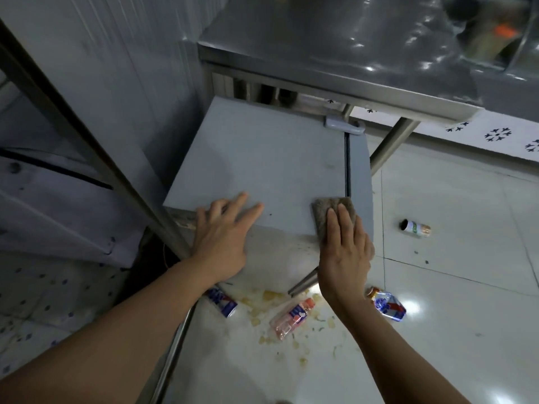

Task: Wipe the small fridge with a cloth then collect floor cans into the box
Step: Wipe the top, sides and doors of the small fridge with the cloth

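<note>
On the tiled floor (455, 199) nearest the viewer lie a blue can (222, 302) at 7 o'clock, a pink bottle (291, 317) at 6 amid yellowish spilled scraps (264, 304), and a blue pouch (389, 305) at 4. Above them, the left hand (221, 243) rests flat with fingers spread on the near edge of the small fridge (262, 158), while the right hand (345, 246) presses a grey-brown cloth (326, 212) with straight fingers on its near right corner. Farther off, a small can (414, 228) lies at 3 o'clock, and a steel desk (335, 48) overhangs the fridge at 12.

Dim, bluish indoor light. Specular glare on the stainless steel surface (335, 39) at upper right and the glossy white tiled floor (437, 272). Upper right corner smeared by blur. Wide-angle bending at frame edges; soft shadows.
</note>
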### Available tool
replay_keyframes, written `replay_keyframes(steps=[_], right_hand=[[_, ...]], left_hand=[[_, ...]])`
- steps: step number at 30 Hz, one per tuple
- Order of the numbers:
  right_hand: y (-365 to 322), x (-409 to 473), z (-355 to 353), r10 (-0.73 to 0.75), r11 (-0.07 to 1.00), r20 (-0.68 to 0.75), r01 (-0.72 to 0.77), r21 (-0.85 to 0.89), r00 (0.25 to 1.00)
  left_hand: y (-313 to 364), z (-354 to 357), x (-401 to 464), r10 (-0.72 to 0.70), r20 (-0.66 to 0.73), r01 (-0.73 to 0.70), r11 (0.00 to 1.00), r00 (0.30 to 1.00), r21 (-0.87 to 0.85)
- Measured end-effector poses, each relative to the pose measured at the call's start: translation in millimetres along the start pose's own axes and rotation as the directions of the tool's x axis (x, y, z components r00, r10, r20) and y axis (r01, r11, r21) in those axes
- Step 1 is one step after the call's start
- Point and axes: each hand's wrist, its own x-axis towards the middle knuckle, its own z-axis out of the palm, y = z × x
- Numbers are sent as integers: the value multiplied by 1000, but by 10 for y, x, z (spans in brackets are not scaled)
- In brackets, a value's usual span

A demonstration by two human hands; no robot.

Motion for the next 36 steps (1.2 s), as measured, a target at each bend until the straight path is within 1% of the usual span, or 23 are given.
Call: replay_keyframes(steps=[3,6,8,10,12,15,19,21,24,26,29,33,35,36], right_hand=[[-153,-16,54,97,993,-75,-92,70,992],[-259,-33,77,173,981,-118,-161,108,978],[-313,-40,108,205,974,-145,-187,125,968],[-359,-38,138,228,968,-178,-204,145,957],[-414,-34,163,256,960,-206,-224,167,944],[-480,-47,235,264,958,-252,-224,177,931],[-456,-53,357,236,963,-347,-172,205,908],[-485,-66,443,196,970,-423,-110,218,885],[-761,-87,678,18,980,-524,89,178,852],[-976,-75,853,-44,970,-589,177,170,807],[-1036,-2,1026,-76,964,-671,226,140,738],[-758,81,1159,-263,953,-744,287,-100,615],[-688,97,1230,-318,937,-766,306,-166,559],[-683,97,1282,-332,930,-781,324,-175,530]], left_hand=[[-261,-89,-23,104,2,-104,994,995,-10],[-609,-121,-107,92,-63,-91,996,994,15],[-761,-81,-170,115,-89,-114,993,989,20],[-803,-21,-199,138,-115,-138,990,984,11],[-801,27,-195,128,-171,-134,991,977,-29],[-820,116,-173,131,-267,-149,988,955,-47],[-860,232,-120,155,-382,-180,983,911,-31],[-874,302,-104,178,-450,-209,978,875,-19],[-902,395,-97,199,-539,-236,972,818,0],[-901,440,-94,202,-575,-243,970,793,5],[-923,510,-80,210,-633,-273,962,745,-3],[-1044,607,-38,229,-728,-392,918,647,-59],[-1149,685,-27,214,-785,-445,892,581,-86],[-1214,740,-23,179,-811,-459,880,557,-121]])
